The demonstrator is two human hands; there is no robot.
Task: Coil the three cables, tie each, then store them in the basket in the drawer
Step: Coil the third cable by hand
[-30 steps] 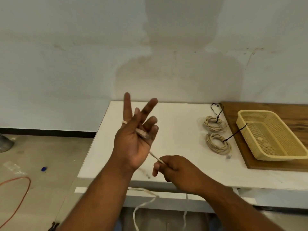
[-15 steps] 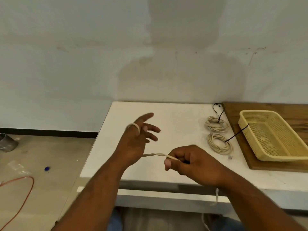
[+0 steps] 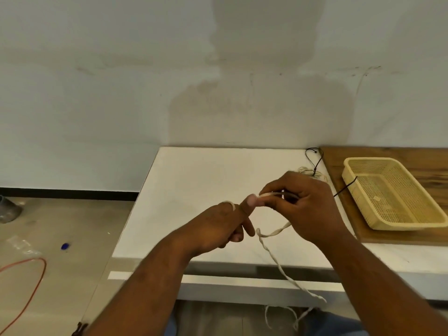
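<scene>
Both hands working a thin twisted cream cable (image 3: 271, 248) above the white tabletop (image 3: 194, 180).
The right hand (image 3: 308, 204) is pinching the cable; the left hand (image 3: 225, 226), a loop over its fingers, is gripping it too, the tail hanging below the table edge. The yellow perforated plastic basket (image 3: 397, 197) is sitting on a wooden board (image 3: 339, 166) at right.
</scene>
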